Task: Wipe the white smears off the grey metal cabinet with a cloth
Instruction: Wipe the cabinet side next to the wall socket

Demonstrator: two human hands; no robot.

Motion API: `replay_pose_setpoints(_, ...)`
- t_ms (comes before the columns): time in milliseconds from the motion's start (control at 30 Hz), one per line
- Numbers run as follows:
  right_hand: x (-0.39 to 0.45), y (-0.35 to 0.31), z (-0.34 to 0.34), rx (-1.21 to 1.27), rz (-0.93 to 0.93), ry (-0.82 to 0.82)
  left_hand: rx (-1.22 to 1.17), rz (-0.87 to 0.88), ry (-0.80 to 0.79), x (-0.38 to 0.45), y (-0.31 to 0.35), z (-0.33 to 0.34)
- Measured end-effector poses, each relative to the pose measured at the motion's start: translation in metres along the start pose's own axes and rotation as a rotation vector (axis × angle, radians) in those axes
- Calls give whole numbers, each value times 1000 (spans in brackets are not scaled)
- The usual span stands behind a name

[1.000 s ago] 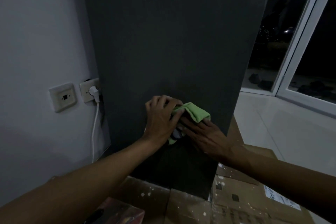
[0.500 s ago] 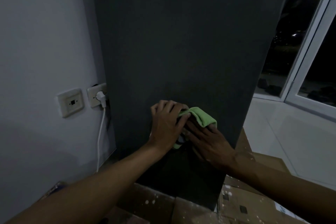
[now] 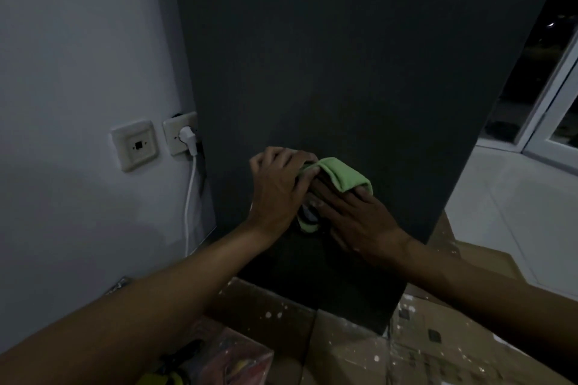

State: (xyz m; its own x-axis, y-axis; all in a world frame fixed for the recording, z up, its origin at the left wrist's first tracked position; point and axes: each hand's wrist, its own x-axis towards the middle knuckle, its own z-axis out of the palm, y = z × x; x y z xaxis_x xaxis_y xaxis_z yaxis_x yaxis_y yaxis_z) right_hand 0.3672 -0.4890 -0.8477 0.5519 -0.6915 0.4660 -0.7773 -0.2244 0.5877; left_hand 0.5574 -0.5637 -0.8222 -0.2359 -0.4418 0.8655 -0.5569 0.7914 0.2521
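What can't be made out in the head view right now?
- White smears on the grey cabinet: none visible in the dim light; any under the green cloth and both hands are covered.
- Right hand fingertips: tucked under the cloth.
- Cabinet top: cut off by the frame edge.
- Yellow object at bottom edge: cut off, unidentifiable.
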Motion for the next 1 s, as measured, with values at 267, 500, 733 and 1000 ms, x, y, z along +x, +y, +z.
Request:
replay_pose_setpoints(267,7,-5,-3,58,23,-70,-1,-54,-17,0,-1,2)
replay_pose_setpoints(500,13,-4,-13,243,10,-24,-22,-85,-44,4,0,-3)
replay_pose_setpoints(733,18,-25,-34,719,99,105,-183,-139,-129,-1,-16,-31)
replay_pose_setpoints(1000,18,-70,-45,1510,958,-381,-191,-382,-245,-2,-41,-93)
